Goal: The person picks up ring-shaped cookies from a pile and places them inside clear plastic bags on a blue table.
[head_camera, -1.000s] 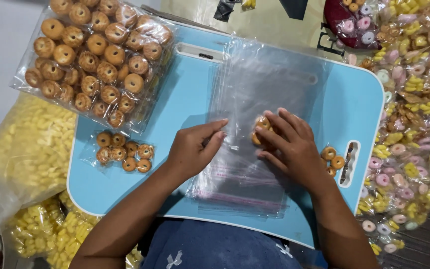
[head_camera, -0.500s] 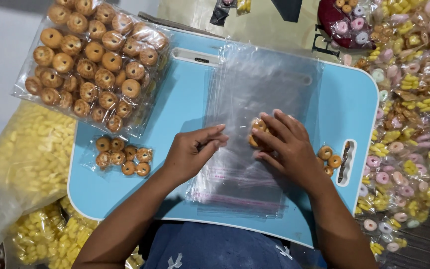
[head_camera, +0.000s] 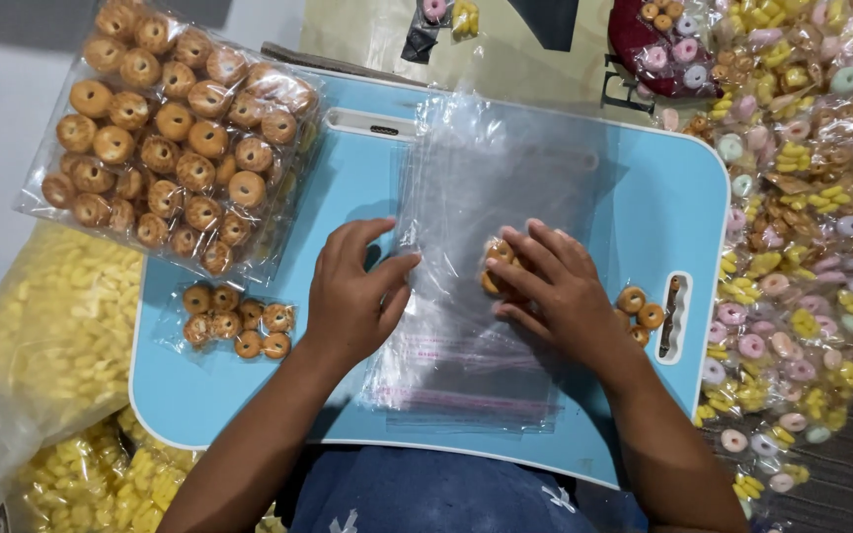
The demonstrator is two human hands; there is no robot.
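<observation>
A stack of clear plastic bags (head_camera: 476, 326) lies on a light blue lap tray (head_camera: 663, 197). My left hand (head_camera: 352, 291) presses flat on the stack's left edge, fingers spread. My right hand (head_camera: 560, 286) rests on the bags with its fingertips around a few small brown ring cookies (head_camera: 496, 265), which seem to sit inside the top bag. Three loose ring cookies (head_camera: 639, 311) lie on the tray just right of that hand.
A large clear pack of brown round cookies (head_camera: 175, 148) overlaps the tray's upper left. A small filled bag of cookies (head_camera: 237, 321) lies below it. Yellow snack bags (head_camera: 46, 336) sit at left. Many small packs of coloured ring snacks (head_camera: 807, 197) cover the right.
Both hands stay on the bag stack. The right hand's fingers have shifted slightly around the cookies; the left hand has barely moved.
</observation>
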